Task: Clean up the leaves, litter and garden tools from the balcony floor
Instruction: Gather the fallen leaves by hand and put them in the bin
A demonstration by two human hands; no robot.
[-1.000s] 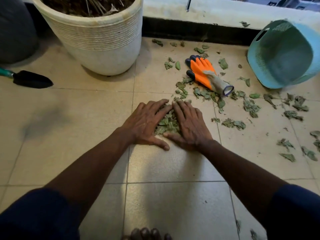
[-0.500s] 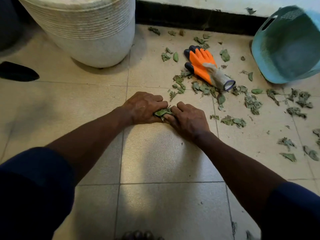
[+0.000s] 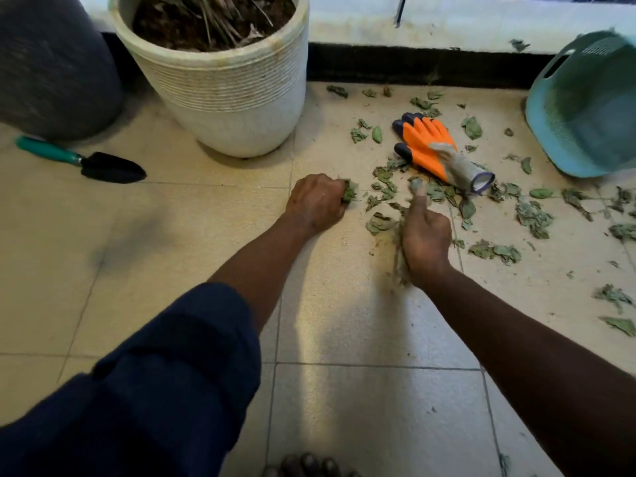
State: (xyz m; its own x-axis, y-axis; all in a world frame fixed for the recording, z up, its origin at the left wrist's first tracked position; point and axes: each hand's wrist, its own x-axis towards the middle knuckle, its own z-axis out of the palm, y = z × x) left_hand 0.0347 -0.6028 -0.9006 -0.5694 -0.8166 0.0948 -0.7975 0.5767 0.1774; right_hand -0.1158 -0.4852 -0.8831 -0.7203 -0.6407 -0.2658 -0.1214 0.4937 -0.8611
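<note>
Dry green leaves (image 3: pixel 533 215) lie scattered over the tiled floor, mostly on the right. My left hand (image 3: pixel 318 201) is a fist on the floor, shut on a clump of leaves that pokes out at its fingertips. My right hand (image 3: pixel 425 235) is blurred, shut on a bunch of leaves hanging below the palm, with its thumb raised. An orange and dark blue garden glove (image 3: pixel 430 146) lies just beyond my right hand. A black trowel with a green handle (image 3: pixel 103 165) lies at the left.
A big white ribbed plant pot (image 3: pixel 234 98) stands behind my left hand. A teal plastic basket (image 3: pixel 592 108) lies tipped on its side at the right. A dark grey round object (image 3: pixel 51 63) fills the far left. A black-based wall (image 3: pixel 413 63) bounds the far side.
My hands were pressed together over one pile of leaves. They have closed into fists and moved apart, each with leaves in it. The view has tilted up, showing the trowel again.
</note>
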